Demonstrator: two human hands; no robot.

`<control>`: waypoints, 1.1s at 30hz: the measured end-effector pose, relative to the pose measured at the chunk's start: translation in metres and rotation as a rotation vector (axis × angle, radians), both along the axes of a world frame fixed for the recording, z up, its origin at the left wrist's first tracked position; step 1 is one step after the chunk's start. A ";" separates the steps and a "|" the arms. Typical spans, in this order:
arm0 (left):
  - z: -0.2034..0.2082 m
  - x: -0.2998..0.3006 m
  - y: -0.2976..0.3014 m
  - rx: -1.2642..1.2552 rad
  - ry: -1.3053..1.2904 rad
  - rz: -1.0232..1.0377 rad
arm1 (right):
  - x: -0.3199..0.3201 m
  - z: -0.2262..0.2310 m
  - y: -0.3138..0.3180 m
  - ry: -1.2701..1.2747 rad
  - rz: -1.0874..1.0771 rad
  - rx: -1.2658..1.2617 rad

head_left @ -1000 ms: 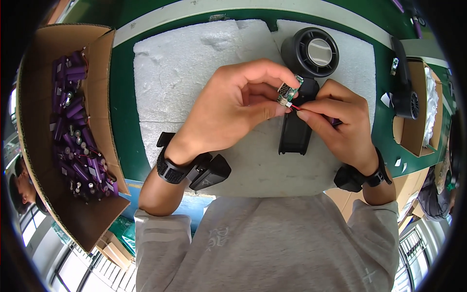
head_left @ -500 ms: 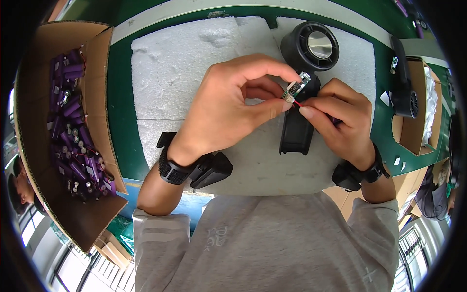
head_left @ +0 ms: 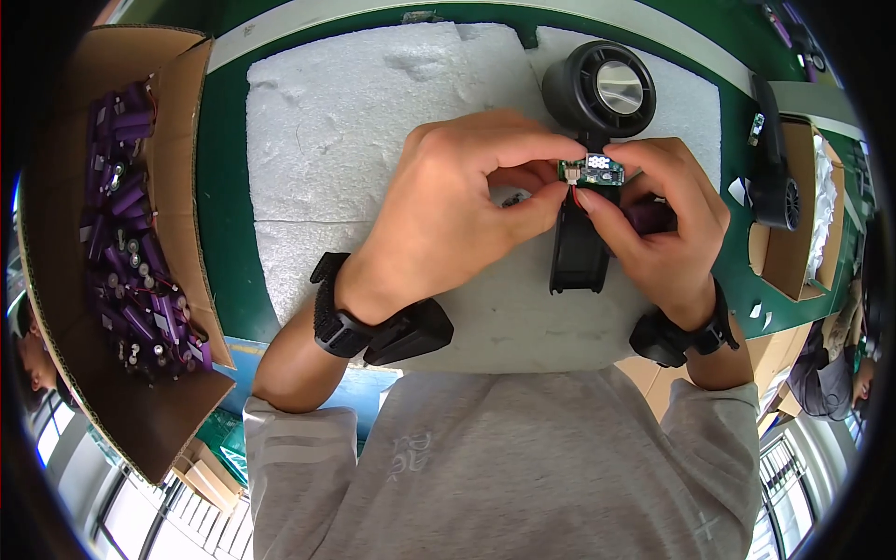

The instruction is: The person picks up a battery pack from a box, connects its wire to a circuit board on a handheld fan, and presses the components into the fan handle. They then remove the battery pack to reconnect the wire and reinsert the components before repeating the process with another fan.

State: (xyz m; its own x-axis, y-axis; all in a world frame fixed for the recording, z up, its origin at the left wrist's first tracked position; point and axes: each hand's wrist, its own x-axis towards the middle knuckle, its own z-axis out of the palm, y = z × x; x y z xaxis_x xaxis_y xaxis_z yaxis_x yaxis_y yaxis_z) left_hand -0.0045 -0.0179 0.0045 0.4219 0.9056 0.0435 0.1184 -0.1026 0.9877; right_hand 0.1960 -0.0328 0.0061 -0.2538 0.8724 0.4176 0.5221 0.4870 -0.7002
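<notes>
A small green circuit board (head_left: pixel 602 172) with a white connector is held level between both hands. My left hand (head_left: pixel 443 210) pinches its left end with thumb and forefinger. At the other end, my right hand (head_left: pixel 679 224) has its forefinger against the board and its thumb just below. Thin red and black wires (head_left: pixel 576 197) run down from the connector. A purple battery cell (head_left: pixel 651 217) shows partly in my right palm, mostly hidden by the fingers. Beneath the hands lies a black handheld fan (head_left: pixel 567 86), its round head at the far end and its hollow handle (head_left: pixel 579 254) toward me.
White foam sheets (head_left: pixel 327 131) cover the green table (head_left: pixel 229 252). At left stands a cardboard box (head_left: pixel 177 215) of purple battery cells (head_left: pixel 140 243). On the right are another dark fan (head_left: pixel 775 199), a small carton (head_left: pixel 795 252) and white scraps (head_left: pixel 738 191). Other people appear at both edges.
The board has turned from a steep tilt to level and moved slightly right. My right fingers have shifted up from the wires to the board's right end.
</notes>
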 end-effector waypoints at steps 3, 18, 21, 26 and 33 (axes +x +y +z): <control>-0.001 -0.001 -0.001 -0.020 -0.013 0.011 | 0.003 -0.002 -0.001 -0.030 0.027 0.028; -0.006 0.000 -0.002 0.234 0.086 0.038 | -0.004 0.005 -0.003 -0.067 -0.021 -0.016; -0.008 0.000 -0.003 0.250 0.095 0.035 | -0.005 0.005 -0.003 -0.047 -0.044 -0.038; -0.013 0.005 -0.005 0.184 -0.007 0.050 | -0.003 0.005 -0.006 0.003 -0.065 -0.160; -0.007 0.018 -0.015 0.072 0.073 0.126 | -0.004 0.007 -0.005 0.036 -0.069 -0.171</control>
State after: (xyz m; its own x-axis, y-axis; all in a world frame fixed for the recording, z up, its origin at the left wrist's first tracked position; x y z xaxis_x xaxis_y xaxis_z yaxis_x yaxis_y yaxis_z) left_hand 0.0137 -0.0325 -0.0026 0.3091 0.9474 0.0835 0.2056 -0.1523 0.9667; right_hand 0.1918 -0.0374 0.0130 -0.1785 0.9464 0.2692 0.5231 0.3230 -0.7887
